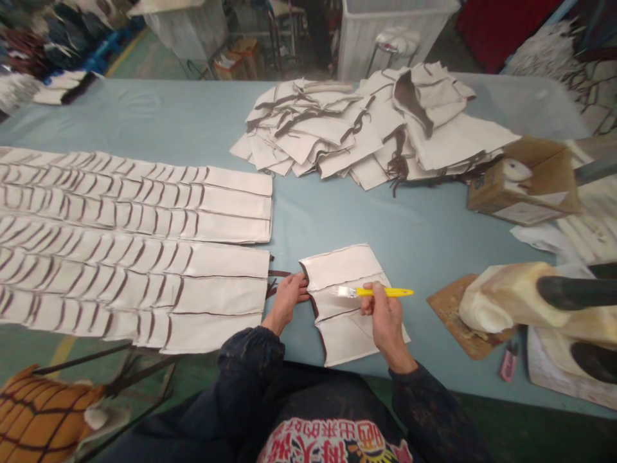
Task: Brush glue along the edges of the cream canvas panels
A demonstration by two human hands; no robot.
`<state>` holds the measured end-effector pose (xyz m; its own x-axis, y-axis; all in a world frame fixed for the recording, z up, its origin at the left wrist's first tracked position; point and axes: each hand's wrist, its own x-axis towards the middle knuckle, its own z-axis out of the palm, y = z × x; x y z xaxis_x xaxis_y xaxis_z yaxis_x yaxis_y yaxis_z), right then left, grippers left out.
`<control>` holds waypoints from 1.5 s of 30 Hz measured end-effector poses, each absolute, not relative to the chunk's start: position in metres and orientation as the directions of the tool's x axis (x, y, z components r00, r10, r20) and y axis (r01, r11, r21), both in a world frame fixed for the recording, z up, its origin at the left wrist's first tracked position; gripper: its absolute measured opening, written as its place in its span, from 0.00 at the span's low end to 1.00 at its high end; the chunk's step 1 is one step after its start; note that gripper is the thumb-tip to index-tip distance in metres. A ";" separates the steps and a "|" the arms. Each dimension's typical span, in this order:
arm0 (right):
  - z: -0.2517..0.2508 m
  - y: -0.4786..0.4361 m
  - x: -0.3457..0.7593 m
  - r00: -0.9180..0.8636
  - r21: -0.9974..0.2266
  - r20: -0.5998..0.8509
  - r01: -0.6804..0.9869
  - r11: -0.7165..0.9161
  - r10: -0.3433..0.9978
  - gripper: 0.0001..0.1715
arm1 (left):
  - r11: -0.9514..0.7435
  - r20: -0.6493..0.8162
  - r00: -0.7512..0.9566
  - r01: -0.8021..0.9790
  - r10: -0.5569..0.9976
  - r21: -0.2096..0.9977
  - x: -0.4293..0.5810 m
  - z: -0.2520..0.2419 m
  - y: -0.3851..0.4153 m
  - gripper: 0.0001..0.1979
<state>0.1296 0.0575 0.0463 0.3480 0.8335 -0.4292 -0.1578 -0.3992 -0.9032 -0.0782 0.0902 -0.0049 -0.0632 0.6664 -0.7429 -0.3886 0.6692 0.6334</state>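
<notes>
A cream fabric piece [344,270] with dark brown edging on its left side lies flat on the blue-green table in front of me. My left hand [288,297] has its fingers pressed together on the brown edge at the piece's left side. In my right hand [385,315] is a brush [380,292] with a yellow handle, its pale bristles pointing left over the middle of the fabric. Left of my left hand, overlapping rows of similar cream pieces [224,263] with brown edges cover the table.
A loose heap of cream pieces [328,128] lies at the table's back. To the right are a cardboard box [554,173], a stained container [501,296] on brown card, and a small pink tool [508,363] near the front edge.
</notes>
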 end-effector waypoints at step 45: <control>0.179 0.004 0.235 0.336 -0.977 -0.149 0.095 -0.191 0.930 0.29 | -0.662 0.208 0.635 0.656 0.744 0.362 0.041 0.098 0.008 0.11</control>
